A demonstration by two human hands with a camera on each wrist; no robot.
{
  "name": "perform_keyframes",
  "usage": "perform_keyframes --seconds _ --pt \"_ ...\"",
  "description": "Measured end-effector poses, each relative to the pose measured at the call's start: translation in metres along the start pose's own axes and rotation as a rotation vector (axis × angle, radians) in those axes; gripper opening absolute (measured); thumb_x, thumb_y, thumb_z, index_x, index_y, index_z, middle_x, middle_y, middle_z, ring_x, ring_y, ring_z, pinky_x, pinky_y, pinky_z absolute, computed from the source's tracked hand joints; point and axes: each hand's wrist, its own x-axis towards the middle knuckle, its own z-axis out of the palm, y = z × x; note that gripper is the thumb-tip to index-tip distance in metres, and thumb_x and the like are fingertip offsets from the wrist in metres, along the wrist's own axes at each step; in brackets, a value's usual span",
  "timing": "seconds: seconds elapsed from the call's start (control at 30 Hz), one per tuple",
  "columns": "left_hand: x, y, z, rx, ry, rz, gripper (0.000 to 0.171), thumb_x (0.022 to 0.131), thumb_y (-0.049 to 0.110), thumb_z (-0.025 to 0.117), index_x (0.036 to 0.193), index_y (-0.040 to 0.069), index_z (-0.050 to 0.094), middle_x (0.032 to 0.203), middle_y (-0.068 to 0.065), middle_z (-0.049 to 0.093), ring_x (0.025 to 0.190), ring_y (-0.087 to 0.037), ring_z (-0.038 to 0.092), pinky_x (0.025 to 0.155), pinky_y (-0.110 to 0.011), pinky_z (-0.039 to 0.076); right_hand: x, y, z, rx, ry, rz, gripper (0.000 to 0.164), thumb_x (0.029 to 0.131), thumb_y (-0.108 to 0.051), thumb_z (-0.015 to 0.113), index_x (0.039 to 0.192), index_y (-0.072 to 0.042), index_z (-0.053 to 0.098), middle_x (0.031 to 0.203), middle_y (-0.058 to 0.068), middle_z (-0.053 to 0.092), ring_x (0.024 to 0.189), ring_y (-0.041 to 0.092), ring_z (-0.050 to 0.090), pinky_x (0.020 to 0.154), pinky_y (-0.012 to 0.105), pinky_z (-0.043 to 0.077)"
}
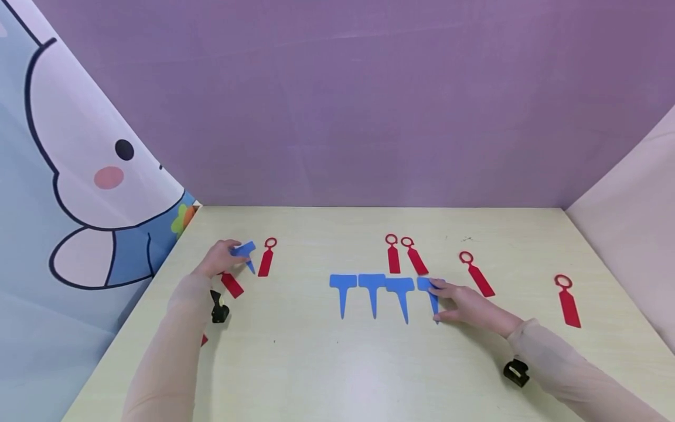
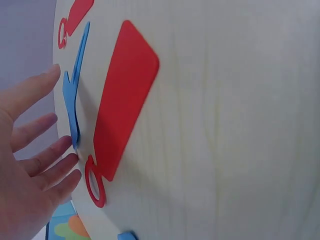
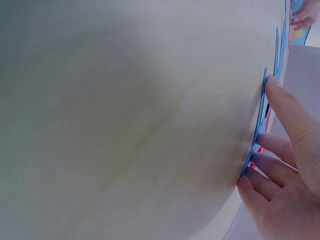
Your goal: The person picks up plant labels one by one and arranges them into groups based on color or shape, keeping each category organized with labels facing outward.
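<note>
In the head view, my left hand [image 1: 218, 258] is at a blue T-shaped plant label [image 1: 244, 250] on the far left of the table. Its fingers are spread and fairly straight in the left wrist view, fingertips beside the label's wide head, thumb apart from the stem. A red ring-ended tag [image 2: 122, 105] lies just below that label. My right hand [image 1: 464, 305] touches another blue plant label [image 1: 424, 283], thumb at the stem's point and extended fingertips at the head. Three more labels [image 1: 399, 285] stand side by side left of it, points toward me.
Red ring-ended tags lie scattered: one [image 1: 266, 261] right of my left hand, two [image 1: 393, 258] behind the blue row, one [image 1: 480, 278] behind my right hand, one [image 1: 568, 305] at far right. A purple wall [image 1: 358, 117] backs the table.
</note>
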Motion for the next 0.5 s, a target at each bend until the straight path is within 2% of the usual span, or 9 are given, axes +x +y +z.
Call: perform_keyframes --seconds 0.3,0.5 --pt "-0.0038 -0.0002 -0.0027 -0.028 -0.002 0.012 0.058 0.084 0.026 0.06 0.125 -0.01 0.04 0.121 -0.029 0.04 0.101 -0.036 0.04 0.088 -0.047 0.04 0.001 0.0003 0.002 0.012 0.0 -0.002 0.066 0.07 -0.029 0.072 0.124 0.003 0.048 0.134 0.022 0.037 0.12 0.042 0.035 0.086 0.04 0.044" --pt "-0.0018 0.0001 0.0008 -0.004 0.013 -0.021 0.061 0.082 0.03 0.061 0.123 -0.01 0.041 0.119 -0.029 0.033 0.105 -0.038 0.034 0.089 -0.05 0.037 -0.0006 0.0007 0.0027 0.028 -0.001 0.013 0.067 0.07 -0.026 0.073 0.125 0.003 0.046 0.135 0.022 0.036 0.121 0.041 0.034 0.087 0.04 0.043"
